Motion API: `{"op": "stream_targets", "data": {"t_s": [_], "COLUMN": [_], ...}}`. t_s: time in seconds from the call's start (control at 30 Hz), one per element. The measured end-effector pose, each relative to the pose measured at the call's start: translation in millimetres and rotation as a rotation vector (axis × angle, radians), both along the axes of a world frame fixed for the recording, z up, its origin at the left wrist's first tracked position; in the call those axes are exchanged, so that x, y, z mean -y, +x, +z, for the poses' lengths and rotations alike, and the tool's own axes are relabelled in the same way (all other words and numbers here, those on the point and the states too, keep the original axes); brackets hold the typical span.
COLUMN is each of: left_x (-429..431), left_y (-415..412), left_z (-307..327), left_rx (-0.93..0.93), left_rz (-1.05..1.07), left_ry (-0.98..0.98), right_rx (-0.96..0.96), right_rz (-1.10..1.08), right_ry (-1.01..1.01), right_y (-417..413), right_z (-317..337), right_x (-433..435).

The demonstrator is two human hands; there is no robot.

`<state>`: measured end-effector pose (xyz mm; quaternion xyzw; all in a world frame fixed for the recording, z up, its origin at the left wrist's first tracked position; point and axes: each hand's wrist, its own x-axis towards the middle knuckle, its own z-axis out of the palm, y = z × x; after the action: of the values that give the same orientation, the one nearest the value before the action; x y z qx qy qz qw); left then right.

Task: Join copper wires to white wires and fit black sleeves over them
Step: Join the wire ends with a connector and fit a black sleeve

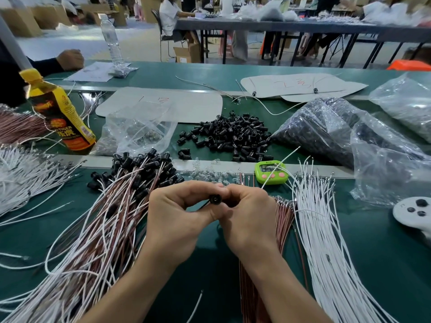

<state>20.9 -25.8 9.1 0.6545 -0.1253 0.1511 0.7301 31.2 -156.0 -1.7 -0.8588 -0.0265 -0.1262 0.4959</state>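
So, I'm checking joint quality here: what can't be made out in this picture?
Head view:
- Whether wires are joined: hidden by the sleeve and the fingers of the left hand and right hand.
- Most of the sleeve: covered by both hands; only its end shows.
- Display of the timer: too small to read.
- The white wires on the right: cut off by the bottom edge.

There were two hands, the left hand (177, 217) and the right hand (249, 220), one black sleeve (213, 198) between them, one yellow bottle (60, 113), one clear water bottle (112, 40), one green timer (271, 172), and loose sleeves (231, 136), white wires (326, 229) and copper wires (283, 220) past counting.
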Motion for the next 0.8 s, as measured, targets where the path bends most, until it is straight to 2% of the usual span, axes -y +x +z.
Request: {"op": "stream_targets", "data": {"t_s": [0.47,0.67,0.8], "left_x": [4.4,-3.1,-8.1], "left_y": [0.3,4.0,4.9], "left_z": [0.8,2.8,0.9], "left_rx": [-0.059,-0.111,-0.067], "left_rz": [-0.025,-0.204,-0.209], "left_ry": [-0.098,-0.261,-0.213], "right_rx": [0.004,0.050,0.096], "right_rz": [0.093,0.174,0.258], "right_ry": [-0.039,0.152,0.142], "right_y": [2.8,4.5,4.3], "right_z": [-3.1,-3.7,-3.7], "right_x": [2.5,2.5,2.6]}}
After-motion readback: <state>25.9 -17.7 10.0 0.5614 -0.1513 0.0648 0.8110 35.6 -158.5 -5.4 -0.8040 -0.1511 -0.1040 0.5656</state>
